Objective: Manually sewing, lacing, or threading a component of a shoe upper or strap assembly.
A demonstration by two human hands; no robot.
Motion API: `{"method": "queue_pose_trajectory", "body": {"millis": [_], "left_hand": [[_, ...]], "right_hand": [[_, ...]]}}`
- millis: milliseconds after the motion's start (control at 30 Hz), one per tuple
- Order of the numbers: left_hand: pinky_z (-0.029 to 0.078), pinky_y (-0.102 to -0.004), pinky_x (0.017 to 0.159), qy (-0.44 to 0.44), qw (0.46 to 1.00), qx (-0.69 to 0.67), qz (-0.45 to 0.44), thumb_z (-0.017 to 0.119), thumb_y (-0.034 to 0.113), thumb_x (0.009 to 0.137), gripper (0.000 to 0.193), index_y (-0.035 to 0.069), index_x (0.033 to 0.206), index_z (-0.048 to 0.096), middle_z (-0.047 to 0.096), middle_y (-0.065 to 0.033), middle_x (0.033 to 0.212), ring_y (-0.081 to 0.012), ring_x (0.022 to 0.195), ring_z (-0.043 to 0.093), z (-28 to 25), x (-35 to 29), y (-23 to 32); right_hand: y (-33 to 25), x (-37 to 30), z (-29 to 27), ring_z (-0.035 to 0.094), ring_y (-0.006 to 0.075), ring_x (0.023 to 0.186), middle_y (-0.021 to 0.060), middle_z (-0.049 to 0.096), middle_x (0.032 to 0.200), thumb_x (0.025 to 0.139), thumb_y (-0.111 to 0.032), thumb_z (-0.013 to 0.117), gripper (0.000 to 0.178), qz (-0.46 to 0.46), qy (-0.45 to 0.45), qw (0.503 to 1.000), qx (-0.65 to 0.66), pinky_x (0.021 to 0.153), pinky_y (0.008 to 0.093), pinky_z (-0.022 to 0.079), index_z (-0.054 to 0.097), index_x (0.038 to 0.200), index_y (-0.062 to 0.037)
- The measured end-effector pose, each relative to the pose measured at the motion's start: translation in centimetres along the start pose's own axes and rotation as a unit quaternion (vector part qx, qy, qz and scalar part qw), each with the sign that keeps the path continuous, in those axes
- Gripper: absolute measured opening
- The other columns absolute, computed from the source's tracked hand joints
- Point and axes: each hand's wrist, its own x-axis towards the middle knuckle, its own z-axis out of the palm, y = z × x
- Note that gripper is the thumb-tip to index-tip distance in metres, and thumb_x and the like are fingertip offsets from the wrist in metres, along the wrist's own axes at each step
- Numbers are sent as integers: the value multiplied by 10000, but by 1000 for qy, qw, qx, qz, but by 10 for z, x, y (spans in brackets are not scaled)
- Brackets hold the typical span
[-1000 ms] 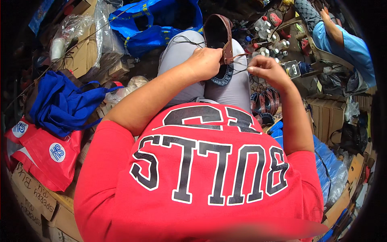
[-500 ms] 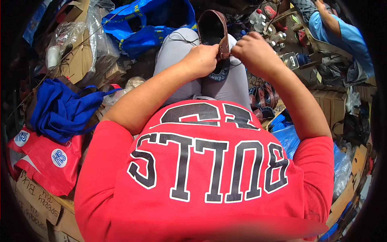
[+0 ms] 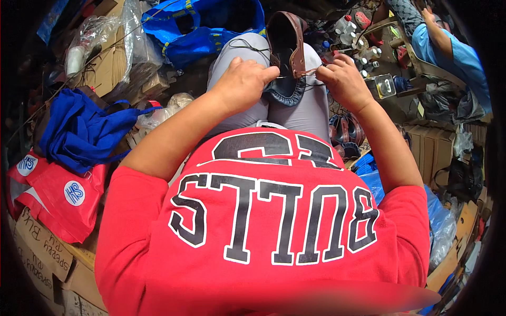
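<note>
A brown leather shoe [image 3: 298, 45] with a dark interior and a gathered dark blue toe [image 3: 287, 94] rests between my knees, toe toward me. My left hand [image 3: 243, 81] is at the shoe's left side, its thumb and finger pinched on a thin, pale strand whose kind is unclear. To the right of the shoe, my right hand [image 3: 343, 79] is closed on a brown lace [image 3: 307, 72] that runs out from the shoe's edge. A loose black cord [image 3: 247, 46] lies over my left knee.
A blue bag [image 3: 211, 39] sits beyond my knees. On the right stand several plastic bottles [image 3: 348, 34], a clear jar [image 3: 385, 86] and more shoes [image 3: 348, 129]. Blue cloth [image 3: 84, 129] and a red bag [image 3: 58, 197] lie at left. Another person's blue sleeve [image 3: 440, 52] shows far right.
My left hand has let go of the shoe's edge and moved left and slightly down. My right hand has drawn a little right, with the lace stretched from the shoe.
</note>
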Motion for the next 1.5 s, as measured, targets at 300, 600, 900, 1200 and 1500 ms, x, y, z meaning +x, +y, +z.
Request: {"method": "queue_pose_trajectory", "body": {"millis": [300,600,900,1200,1500], "left_hand": [[429,-425,712,0,998,-60,-15,521,67,793,96,81,884,546,597,-119,769,-316,792,583,-1,13,3],[457,-417,730,25,998,-18,-48,529,41,770,129,56,891,569,615,-128,796,-332,819,575,-42,-66,-72],[499,-270,740,160,735,-639,162,514,160,946,157,21,889,560,633,-84,870,-164,831,625,-66,0,16],[459,-350,647,98,992,-70,-29,662,120,788,137,3,832,606,578,-126,761,-280,712,566,-41,-78,-92],[479,-454,781,76,913,186,-354,672,273,774,294,50,965,661,623,-194,941,-369,900,597,-63,-120,-162]], "right_hand": [[-34,28,-20,605,231,881,56,623,800,791,-45,506,199,22,-91,993,-69,994,446,336,566,965,-122],[50,-76,7,605,276,786,58,641,760,810,-103,544,51,189,-84,978,17,875,414,382,573,837,-136],[-12,19,-62,573,167,791,81,587,856,913,-205,566,179,108,278,517,803,772,293,458,584,910,-27],[22,-90,-18,594,160,773,66,634,805,816,-141,615,157,292,-81,889,343,734,285,466,652,912,-22],[85,-224,28,615,314,861,143,643,898,731,-130,642,185,440,-184,876,67,790,373,486,714,901,-129]]}}
